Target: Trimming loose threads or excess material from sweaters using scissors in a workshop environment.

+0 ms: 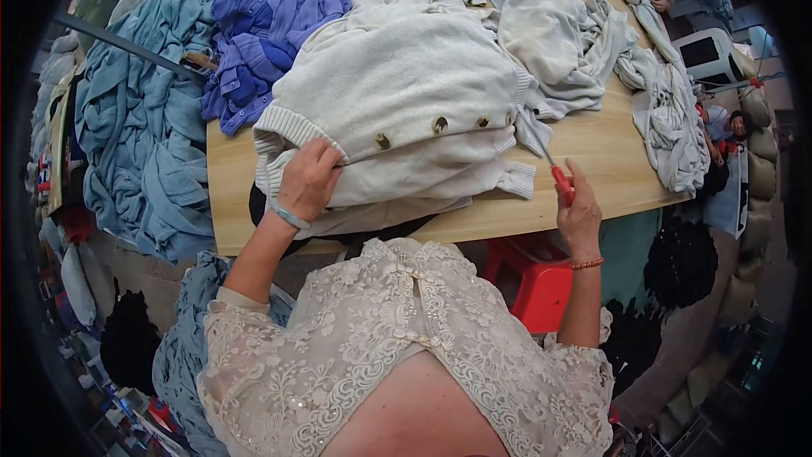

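A cream knitted cardigan (406, 76) with several dark buttons lies spread on the wooden table in front of me. My left hand (311, 179) is closed on its ribbed hem at the near left, fingers bunched on the knit. Off the cardigan's right side, my right hand (578, 211) grips a thin tool by its red handle (561, 184). The tool's slim metal shaft points up and left, toward a ribbed cuff (518, 179) and sleeve. Its exact kind does not show, and its tip is hard to make out against the pale knit.
Purple garments (266, 34) and a blue-grey heap (148, 135) lie at the left, beside a metal bar (127, 45). More cream knits (550, 34) cover the table's far right. A red stool (533, 283) stands beneath the near edge. Other people sit at the far right.
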The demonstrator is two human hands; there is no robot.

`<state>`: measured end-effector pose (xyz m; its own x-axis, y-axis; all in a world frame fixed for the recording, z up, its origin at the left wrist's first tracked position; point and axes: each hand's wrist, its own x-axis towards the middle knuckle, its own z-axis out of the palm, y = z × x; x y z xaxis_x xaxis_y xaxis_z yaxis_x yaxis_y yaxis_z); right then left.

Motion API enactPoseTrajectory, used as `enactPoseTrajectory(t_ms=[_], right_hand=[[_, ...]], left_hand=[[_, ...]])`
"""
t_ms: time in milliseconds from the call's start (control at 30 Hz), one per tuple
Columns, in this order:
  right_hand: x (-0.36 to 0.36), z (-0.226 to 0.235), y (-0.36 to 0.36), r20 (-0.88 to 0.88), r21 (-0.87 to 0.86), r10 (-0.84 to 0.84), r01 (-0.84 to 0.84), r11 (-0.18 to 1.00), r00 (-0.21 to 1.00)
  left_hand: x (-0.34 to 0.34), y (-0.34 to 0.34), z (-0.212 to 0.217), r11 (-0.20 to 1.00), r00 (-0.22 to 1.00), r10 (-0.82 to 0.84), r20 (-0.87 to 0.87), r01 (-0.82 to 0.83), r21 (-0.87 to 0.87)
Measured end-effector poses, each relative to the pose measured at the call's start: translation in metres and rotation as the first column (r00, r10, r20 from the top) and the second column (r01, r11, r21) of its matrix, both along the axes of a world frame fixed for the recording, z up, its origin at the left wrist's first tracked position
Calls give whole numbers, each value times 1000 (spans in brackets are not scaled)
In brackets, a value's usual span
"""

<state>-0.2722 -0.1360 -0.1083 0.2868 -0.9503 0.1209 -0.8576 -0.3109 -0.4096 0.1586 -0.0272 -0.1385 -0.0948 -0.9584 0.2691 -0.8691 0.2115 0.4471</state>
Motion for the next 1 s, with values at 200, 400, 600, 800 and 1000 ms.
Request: enactPoseTrajectory(t_ms=[200, 400, 600, 800, 1000], right_hand=[[70, 22, 25, 7, 122, 551, -547, 828, 835], [129, 13, 43, -8, 363, 650, -603, 710, 760], [119, 20, 41, -3, 301, 515, -490, 818, 857], [89, 23, 40, 26, 265, 406, -398, 878, 914], [84, 31, 50, -131, 488, 457, -344, 802, 880]], left_hand=[[7, 1, -15, 998, 981, -54, -187, 50, -27], [19, 5, -16, 986, 896, -25, -444, 95, 137], [13, 4, -2, 996, 996, -82, -25, 81, -38], [-46, -49, -4, 989, 974, -109, -201, 85, -124], [-37, -60, -18, 974, 955, -144, -258, 183, 133]])
